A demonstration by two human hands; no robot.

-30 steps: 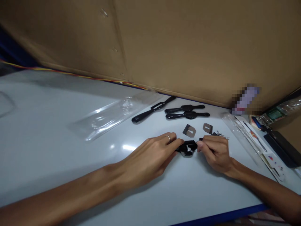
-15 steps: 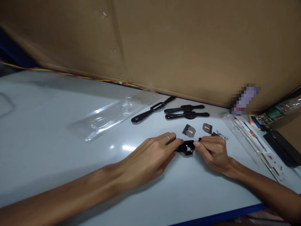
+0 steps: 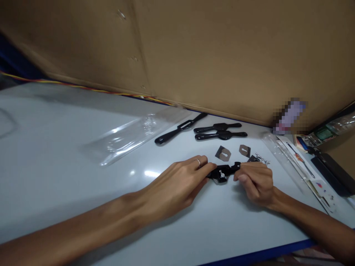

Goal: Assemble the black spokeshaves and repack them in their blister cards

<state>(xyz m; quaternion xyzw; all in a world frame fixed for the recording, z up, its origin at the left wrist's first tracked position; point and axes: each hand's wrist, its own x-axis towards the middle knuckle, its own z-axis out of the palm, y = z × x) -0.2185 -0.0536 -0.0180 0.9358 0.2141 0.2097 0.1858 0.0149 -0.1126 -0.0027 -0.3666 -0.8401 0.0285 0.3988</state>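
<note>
A black metal spokeshave [image 3: 229, 170] with a silver wing-headed screw [image 3: 222, 174] at its middle lies low over the table. My left hand [image 3: 188, 179], a ring on one finger, grips its left handle, which the fingers cover. Beside the right handle end, my right hand [image 3: 255, 184] is closed with the fingers curled under and the thumb pressed in. Whether it touches the handle or pinches something small is hidden. Just beyond lie two flat slotted blades [image 3: 223, 154], [image 3: 244, 150]. A small pile of silver screws [image 3: 260, 159] sits behind my right hand.
Two black spokeshaves [image 3: 222, 135], [image 3: 217, 128] and a longer black frame [image 3: 180, 130] lie toward the cardboard wall [image 3: 194, 55]. A clear plastic sleeve [image 3: 133, 136] is to their left. Printed packaging [image 3: 305, 166] and a dark case [image 3: 331, 173] line the right side.
My right hand has shifted slightly right, off the spokeshave's middle, so more of the right handle shows. My left hand and the spokeshave stay in place.
</note>
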